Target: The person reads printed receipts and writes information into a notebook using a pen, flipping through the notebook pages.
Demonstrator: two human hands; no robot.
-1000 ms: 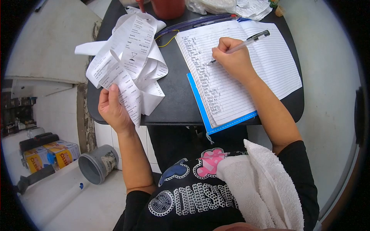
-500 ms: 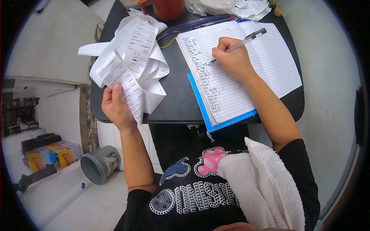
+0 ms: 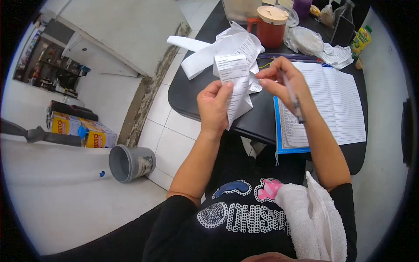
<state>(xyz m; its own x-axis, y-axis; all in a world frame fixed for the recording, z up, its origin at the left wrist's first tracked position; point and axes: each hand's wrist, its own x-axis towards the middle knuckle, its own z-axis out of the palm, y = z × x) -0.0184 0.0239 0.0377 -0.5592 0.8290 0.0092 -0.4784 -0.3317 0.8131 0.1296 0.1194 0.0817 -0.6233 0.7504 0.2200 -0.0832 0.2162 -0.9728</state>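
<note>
My left hand (image 3: 214, 105) pinches a long printed receipt strip (image 3: 235, 83) near the table's front left edge; more of the strip lies in loose curls behind it. My right hand (image 3: 286, 83) is raised between the strip and the notebook, with a clear pen (image 3: 291, 94) held in it, tip end not clearly visible. Its thumb and index finger are close to the strip; whether they touch it I cannot tell. The open lined notebook (image 3: 342, 100) lies on its blue cover (image 3: 277, 126), with handwriting on its left page, partly behind my right hand and forearm.
On the black table (image 3: 185, 98) stand a red mug (image 3: 269, 32) with a pale lid, a plastic-wrapped bundle (image 3: 307, 41), crumpled papers (image 3: 337, 56) and a yellow-green bottle (image 3: 361, 41). A grey bucket (image 3: 131, 163) lies on the floor at left.
The view has swung left. My right hand has left the page and moved toward the receipt, the pen now pointing back toward me. The strip in my left hand is held more upright.
</note>
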